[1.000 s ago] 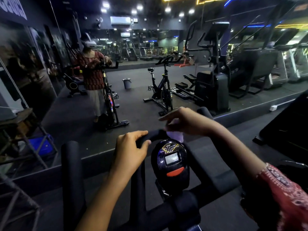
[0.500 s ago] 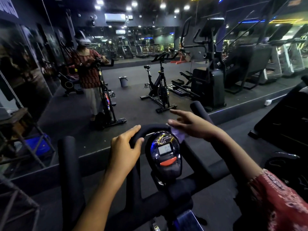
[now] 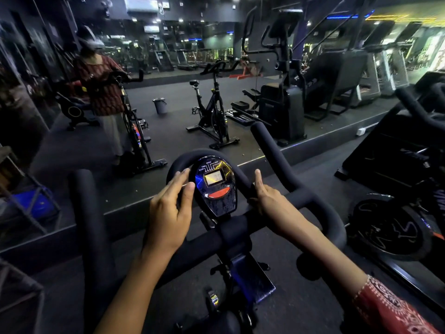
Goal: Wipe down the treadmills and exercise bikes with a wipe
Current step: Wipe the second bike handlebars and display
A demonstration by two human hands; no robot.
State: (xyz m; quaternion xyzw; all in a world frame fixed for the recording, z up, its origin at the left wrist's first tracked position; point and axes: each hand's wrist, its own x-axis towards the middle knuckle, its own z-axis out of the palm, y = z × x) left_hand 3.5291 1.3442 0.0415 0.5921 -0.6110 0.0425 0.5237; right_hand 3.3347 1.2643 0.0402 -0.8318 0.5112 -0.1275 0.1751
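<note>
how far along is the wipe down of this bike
Done, likely: the console is speckled with droplets, so it looks wiped. In hand: the right hand grips the loop bar beside it, any wipe hidden; the left hand rests flat on the bar's other side. Left: the long grip, the neighbouring bike and the treadmills in the mirror; nothing shows them wiped.

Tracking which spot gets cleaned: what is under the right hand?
The handlebar, where its loop meets the crossbar; the right hand curls round it. Anything beneath the palm, such as a wipe, is hidden.
</note>
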